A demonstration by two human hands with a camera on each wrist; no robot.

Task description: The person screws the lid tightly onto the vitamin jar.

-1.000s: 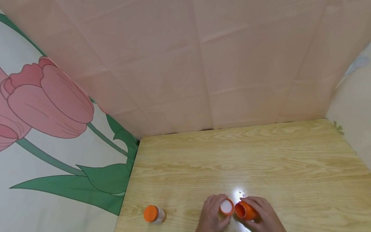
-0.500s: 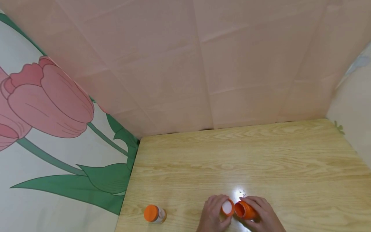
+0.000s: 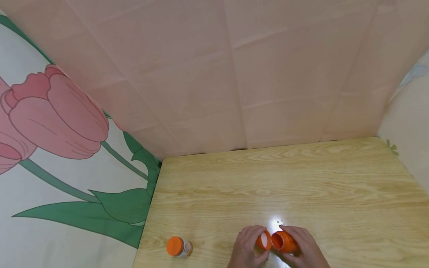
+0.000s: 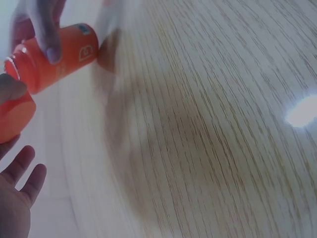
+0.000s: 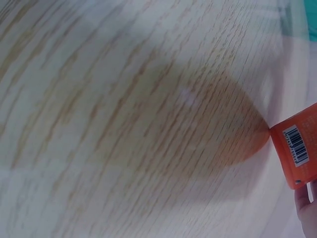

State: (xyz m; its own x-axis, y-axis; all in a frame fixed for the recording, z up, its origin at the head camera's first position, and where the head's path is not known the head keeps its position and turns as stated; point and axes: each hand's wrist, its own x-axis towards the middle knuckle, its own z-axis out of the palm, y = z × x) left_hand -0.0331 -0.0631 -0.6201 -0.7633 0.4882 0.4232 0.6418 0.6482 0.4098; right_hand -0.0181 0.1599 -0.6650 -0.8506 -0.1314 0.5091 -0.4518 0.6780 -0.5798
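Observation:
In the head view my left hand [image 3: 245, 246] pinches an orange screw cap [image 3: 264, 240] by its sides, its white inner face turned toward the bottle. My right hand [image 3: 305, 246] grips an orange bottle [image 3: 289, 242] that leans over, its uncapped mouth facing the cap. Cap and mouth are very close; I cannot tell whether they touch. The left wrist view shows the cap [image 4: 17, 116] beside the bottle's neck, and the bottle [image 4: 74, 49] with its base on or near the tabletop. A barcode marks the bottle [image 5: 299, 146] in the right wrist view.
A second small jar with an orange lid [image 3: 177, 246] and a printed label stands on the wood-grain table [image 3: 268, 175] to the left. Behind rises a pinkish cloth [image 3: 187, 74]; a tulip-print sheet [image 3: 67, 178] hangs at the left side.
The cap has shifted slightly right and its white inside has turned further toward the bottle's mouth. My right fingers have shifted a little on the bottle. The jar at left stays put.

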